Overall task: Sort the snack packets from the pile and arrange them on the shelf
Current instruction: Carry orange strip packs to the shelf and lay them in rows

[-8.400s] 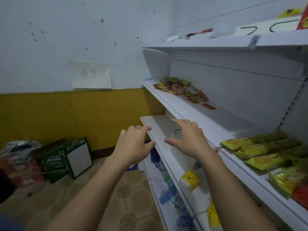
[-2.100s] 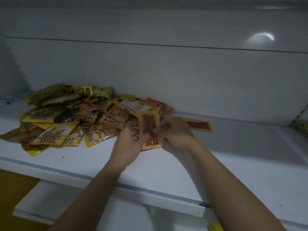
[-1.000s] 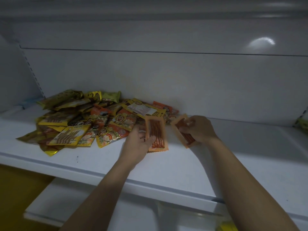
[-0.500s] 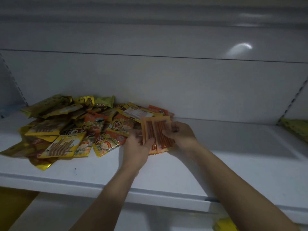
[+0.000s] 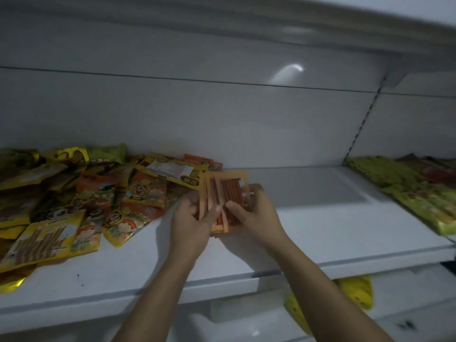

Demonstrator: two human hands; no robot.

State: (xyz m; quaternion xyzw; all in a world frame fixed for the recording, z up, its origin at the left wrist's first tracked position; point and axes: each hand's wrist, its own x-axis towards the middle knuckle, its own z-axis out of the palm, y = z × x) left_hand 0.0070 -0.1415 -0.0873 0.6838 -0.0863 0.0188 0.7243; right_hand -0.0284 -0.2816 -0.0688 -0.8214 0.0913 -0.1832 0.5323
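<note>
Right now the long white metal shelf fills most of my view, with its pale back panel rising behind and a lower white shelf showing under its front edge. On the left of the shelf lies the loose pile of yellow, orange and green foil snack packets; they overlap so much that I cannot count them, though well over a dozen show. At the far right, well apart from the pile, sits a row of yellow-green snack packets, at least three, blurred at the edge. Below, on the lower shelf, I can see two bright yellow packets.

Between the pile and the bare middle of the shelf, I hold a small fan of flat orange packets with red sticks behind a clear window. I count three orange borders, so three packets, standing nearly upright with their lower ends close to the shelf surface; whether they touch it I cannot tell. My left hand is curled narrow around their left side, thumb across the front. My right hand grips the right side, thumb pressing the front packet and fingers folded behind. Both hands are closed on the same fan, just beside the pile's right edge.
</note>
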